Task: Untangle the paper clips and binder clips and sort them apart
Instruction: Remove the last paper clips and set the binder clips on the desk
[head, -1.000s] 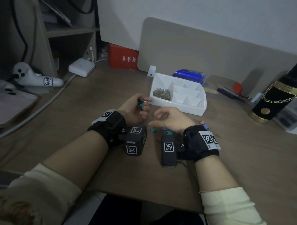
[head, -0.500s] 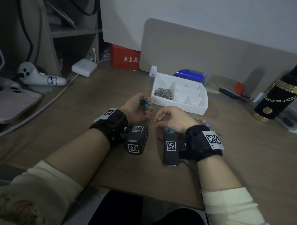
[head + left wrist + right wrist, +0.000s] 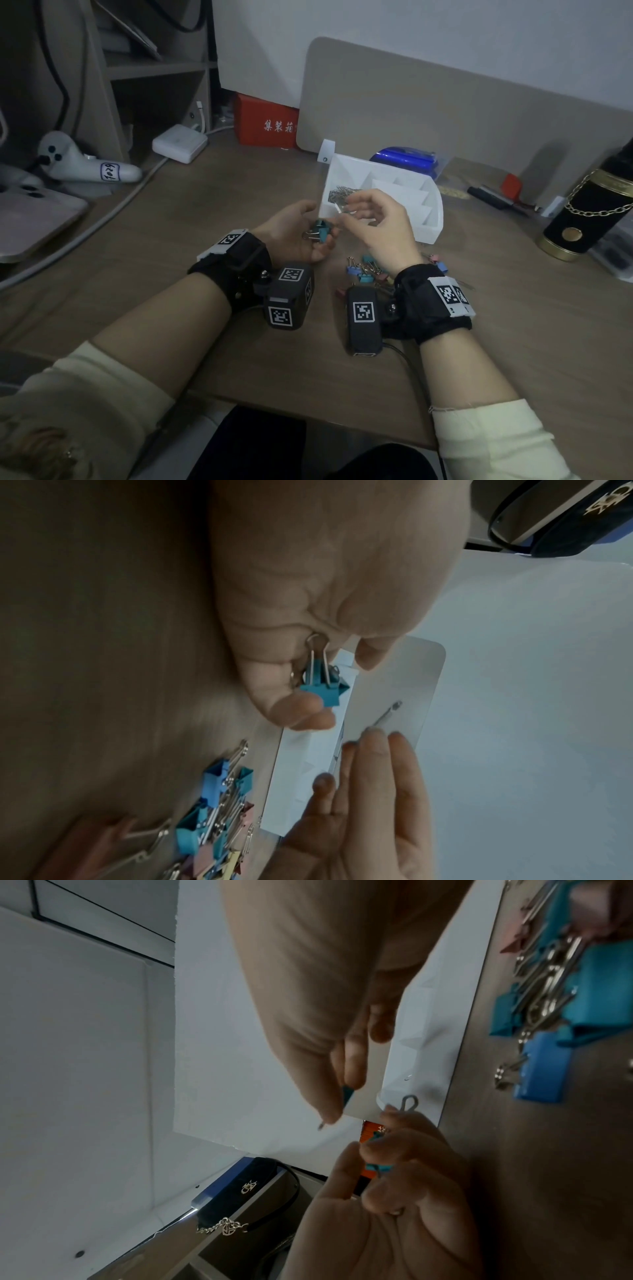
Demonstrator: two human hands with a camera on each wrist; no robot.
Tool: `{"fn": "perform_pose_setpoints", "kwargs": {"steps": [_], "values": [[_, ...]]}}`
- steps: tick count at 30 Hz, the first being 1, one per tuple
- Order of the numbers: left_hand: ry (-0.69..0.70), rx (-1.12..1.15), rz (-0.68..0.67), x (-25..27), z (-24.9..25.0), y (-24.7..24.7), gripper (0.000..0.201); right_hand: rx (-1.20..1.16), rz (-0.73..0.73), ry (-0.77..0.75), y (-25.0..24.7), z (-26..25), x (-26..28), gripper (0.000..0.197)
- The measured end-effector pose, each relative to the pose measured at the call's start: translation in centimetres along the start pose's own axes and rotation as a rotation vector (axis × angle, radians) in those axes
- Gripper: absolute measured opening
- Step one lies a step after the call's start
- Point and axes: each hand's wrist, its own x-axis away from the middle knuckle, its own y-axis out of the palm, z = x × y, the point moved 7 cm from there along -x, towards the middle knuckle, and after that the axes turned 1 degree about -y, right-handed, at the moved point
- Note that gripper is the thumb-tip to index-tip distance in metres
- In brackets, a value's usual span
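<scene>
My left hand (image 3: 318, 236) grips a small bunch of teal binder clips (image 3: 320, 232) just left of the white divided tray (image 3: 428, 233); in the left wrist view the teal binder clips (image 3: 322, 685) sit between thumb and fingers. My right hand (image 3: 344, 209) pinches a silver paper clip (image 3: 387, 714) and hovers over the tray's near-left compartment, where a heap of paper clips (image 3: 337, 193) lies. Under my right wrist, a tangled pile of coloured binder clips (image 3: 364, 269) rests on the table, and the same pile (image 3: 219, 804) shows in the left wrist view.
A red box (image 3: 267, 125) and a beige board stand at the back. A black cylinder with a gold chain (image 3: 589, 219) stands at the right. A white charger (image 3: 180, 143), its cable and a white controller (image 3: 85, 164) lie to the left. A blue packet (image 3: 404, 161) lies behind the tray.
My right hand has lifted off the table with a paper clip and moved forward over the tray. My left hand keeps hold of the teal binder clips, hardly moved.
</scene>
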Motion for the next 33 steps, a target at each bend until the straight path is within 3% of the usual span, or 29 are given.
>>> {"fn": "perform_pose_setpoints", "kwargs": {"steps": [4,8,11,17,22,28,33], "values": [[-0.046,-0.087,-0.06,0.2,-0.6,0.8,0.039,0.003,-0.143,0.026,1.2,0.1,0.4,0.019],[-0.029,-0.039,-0.049,0.2,-0.4,0.8,0.03,0.125,-0.035,-0.01,0.1,-0.1,0.2,0.006],[0.002,0.048,0.01,-0.2,-0.1,0.1,0.027,0.291,0.01,0.017,-1.1,0.7,-0.2,0.011],[0.029,0.132,0.064,-0.2,0.1,-0.4,0.029,0.371,-0.306,0.314,-0.8,3.7,0.8,0.031],[0.029,0.118,0.056,0.0,0.1,-0.3,0.03,0.445,-0.445,0.38,-0.4,4.6,1.4,0.026],[-0.014,0.032,0.018,-0.2,-0.4,0.0,0.032,0.468,-0.409,0.328,-0.3,3.9,1.4,0.014],[-0.018,0.008,-0.008,0.0,-0.5,0.3,0.032,0.436,-0.189,0.28,-1.6,3.7,0.4,0.012]]}}
